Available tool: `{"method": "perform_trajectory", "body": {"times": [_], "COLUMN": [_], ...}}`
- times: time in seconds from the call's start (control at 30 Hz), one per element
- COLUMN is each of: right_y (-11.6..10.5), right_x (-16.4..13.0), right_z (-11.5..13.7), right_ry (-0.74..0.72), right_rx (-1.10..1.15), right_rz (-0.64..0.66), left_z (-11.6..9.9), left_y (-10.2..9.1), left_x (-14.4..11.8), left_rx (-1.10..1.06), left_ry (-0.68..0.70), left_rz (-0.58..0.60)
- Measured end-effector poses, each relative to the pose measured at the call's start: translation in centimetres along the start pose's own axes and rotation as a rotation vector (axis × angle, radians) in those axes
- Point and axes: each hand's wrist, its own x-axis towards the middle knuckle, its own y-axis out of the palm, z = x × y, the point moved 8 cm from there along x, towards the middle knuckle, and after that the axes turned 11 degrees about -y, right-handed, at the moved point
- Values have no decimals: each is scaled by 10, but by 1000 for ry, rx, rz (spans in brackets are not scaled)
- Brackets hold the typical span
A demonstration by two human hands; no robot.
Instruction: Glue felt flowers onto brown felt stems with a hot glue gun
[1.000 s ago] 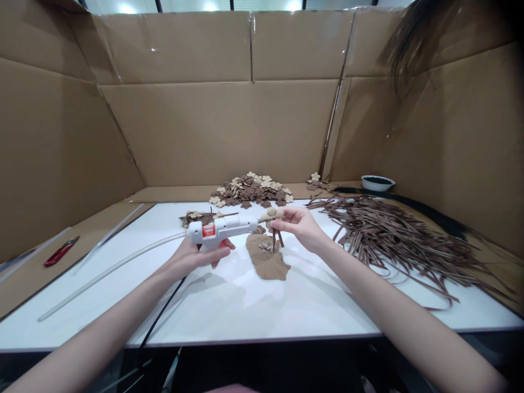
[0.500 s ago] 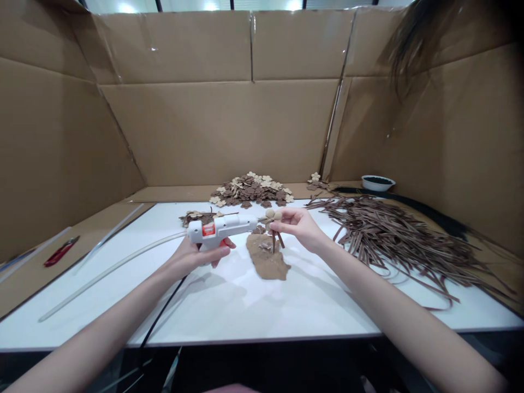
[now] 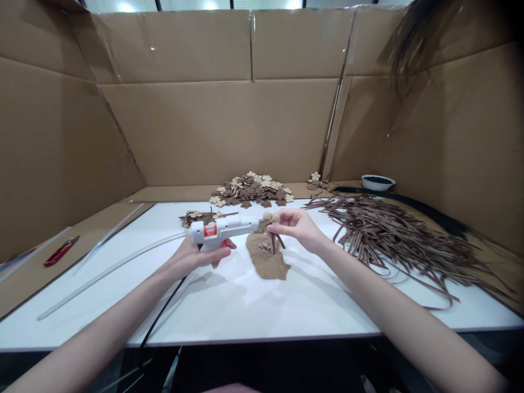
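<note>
While held: one glue gun [image 3: 223,230], one flower [image 3: 271,218], two hands.

Single head-worn view, facing forward and down — close over the white table [image 3: 254,311], cardboard walls [image 3: 213,125] behind

counts on the white table [image 3: 254,305]
two hands, one glue gun [image 3: 223,229], one red box cutter [image 3: 61,251], one small bowl [image 3: 377,182], two heaps of flower cutouts, one spread of brown strips [image 3: 393,234].
</note>
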Motion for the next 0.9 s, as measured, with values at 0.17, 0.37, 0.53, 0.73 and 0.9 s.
{"method": "perform_trajectory", "body": {"times": [0.17, 0.37, 0.53, 0.73, 0.9], "right_y": [0, 1, 0, -11, -39], "right_x": [0, 0, 0, 2, 6], "right_z": [-1, -1, -2, 0, 0], "right_ry": [-9, -12, 10, 4, -14], "right_rx": [-7, -27, -36, -93, -261], "right_rz": [13, 35, 11, -18, -106], "left_z": [1, 2, -1, 1, 1], "left_y": [0, 0, 0, -3, -5], "left_x": [0, 1, 2, 3, 7], "left_rx": [8, -2, -17, -32, -53], "left_ry": [-8, -4, 43, 53, 86], "left_rz": [1, 2, 1, -18, -30]}}
